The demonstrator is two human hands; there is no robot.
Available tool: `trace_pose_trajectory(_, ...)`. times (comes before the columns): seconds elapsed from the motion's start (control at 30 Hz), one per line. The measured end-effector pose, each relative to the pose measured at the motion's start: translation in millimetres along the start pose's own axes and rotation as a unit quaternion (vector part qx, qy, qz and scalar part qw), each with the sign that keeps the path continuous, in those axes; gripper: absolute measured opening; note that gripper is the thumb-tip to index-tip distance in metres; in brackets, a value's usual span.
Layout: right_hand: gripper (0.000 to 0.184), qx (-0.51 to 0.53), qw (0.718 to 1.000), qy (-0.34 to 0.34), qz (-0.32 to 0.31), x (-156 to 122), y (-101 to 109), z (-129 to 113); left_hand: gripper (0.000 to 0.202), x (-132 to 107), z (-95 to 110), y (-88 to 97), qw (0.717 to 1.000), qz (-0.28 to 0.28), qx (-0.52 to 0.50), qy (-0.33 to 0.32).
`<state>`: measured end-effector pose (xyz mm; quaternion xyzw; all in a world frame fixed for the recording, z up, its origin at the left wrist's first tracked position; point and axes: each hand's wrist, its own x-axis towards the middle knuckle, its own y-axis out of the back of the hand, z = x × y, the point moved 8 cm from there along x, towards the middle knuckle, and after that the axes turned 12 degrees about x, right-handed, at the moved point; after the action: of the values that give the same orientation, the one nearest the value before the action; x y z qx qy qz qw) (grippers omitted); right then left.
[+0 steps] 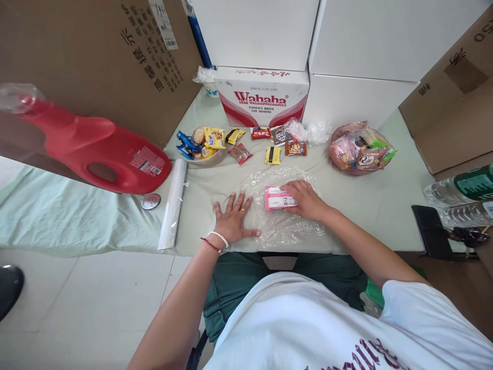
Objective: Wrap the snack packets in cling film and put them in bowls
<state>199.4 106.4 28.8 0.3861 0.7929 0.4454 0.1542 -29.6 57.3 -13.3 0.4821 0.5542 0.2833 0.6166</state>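
Observation:
My right hand point(305, 199) grips a small pink-and-white packet point(275, 198) by its right end, over a crinkled sheet of clear plastic wrap point(281, 226). Flat on the cloth-covered table, with fingers spread, lies my left hand point(233, 221), its thumb at the wrap's left edge. Behind the wrap several small wrapped snacks are scattered, among them a yellow packet point(272, 155) and a brown packet point(296, 148). A bowl of snacks point(215, 156) stands to the back left. To the right is a pink basket point(339, 163) filled with packets.
A roll of plastic wrap point(172, 205) lies left of my left hand, beside a red jug point(111, 154). At the back stand a Wahaha carton point(265, 95) and white boxes. Clear bottles point(466, 185) and a black phone-like object point(431, 231) lie at the right edge.

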Motion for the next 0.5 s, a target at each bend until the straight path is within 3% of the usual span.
trace_pose_trajectory(0.13, 0.071, 0.022, 0.999, -0.004, -0.035, -3, -13, 3, 0.120, 0, -1, -1.2, 1.000, 0.016, 0.003, -0.001)
trace_pose_trajectory(0.23, 0.072, 0.047, 0.999, 0.011, 0.001, -17, 0, -1, 0.119, -1, -1, -2.0, 0.999, 0.038, 0.009, -0.003)
trace_pose_trajectory(0.37, 0.054, 0.107, 0.990, 0.038, 0.087, -63, 30, -10, 0.118, -6, -1, -2.5, 0.998, 0.067, 0.001, -0.012)
trace_pose_trajectory(0.5, 0.050, 0.127, 0.988, 0.043, 0.079, -111, 22, -12, 0.115, -9, -5, -2.1, 0.993, 0.115, -0.025, -0.018)
